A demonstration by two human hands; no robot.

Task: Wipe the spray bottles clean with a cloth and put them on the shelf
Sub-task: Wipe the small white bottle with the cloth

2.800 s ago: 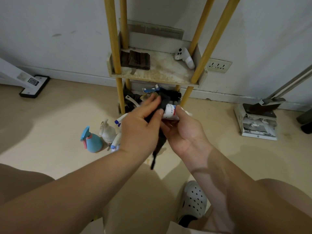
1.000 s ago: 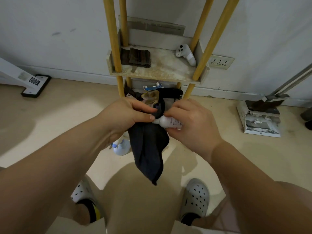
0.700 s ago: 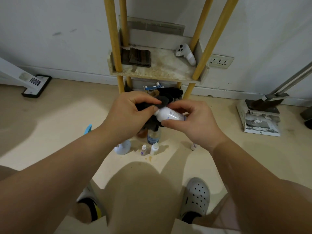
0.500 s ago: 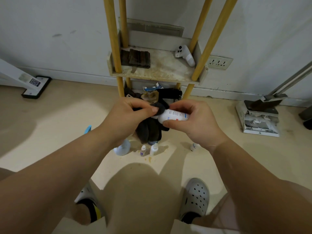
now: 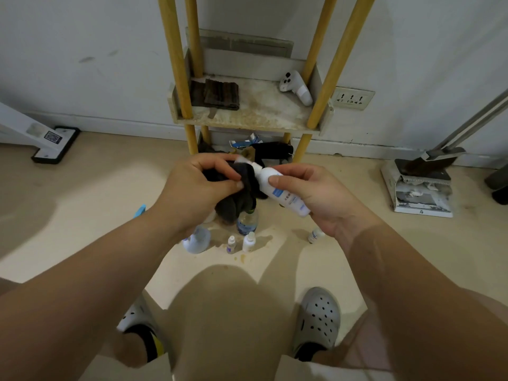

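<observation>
My right hand (image 5: 310, 193) grips a small white spray bottle (image 5: 283, 192) with a blue label, tilted with its nozzle toward the upper left. My left hand (image 5: 198, 185) holds a bunched dark cloth (image 5: 244, 185) pressed around the bottle's neck and nozzle. The wooden shelf (image 5: 253, 116) with yellow posts stands straight ahead against the wall. On the floor below my hands are a clear bottle (image 5: 247, 221), a white-and-blue spray bottle (image 5: 196, 240) and three tiny bottles (image 5: 248, 237). A blue sprayer tip (image 5: 139, 210) peeks out beside my left forearm.
The shelf holds a folded brown cloth (image 5: 217, 94) and a white controller (image 5: 295, 88). Dark clutter (image 5: 272, 151) lies under the shelf. A mop head (image 5: 52, 143) sits at far left, a dustpan and box (image 5: 420, 185) at right. My two shoes (image 5: 316, 323) are below.
The bottle has tilted so its base points down right and more of its body shows. The cloth has bunched up at the nozzle instead of hanging down.
</observation>
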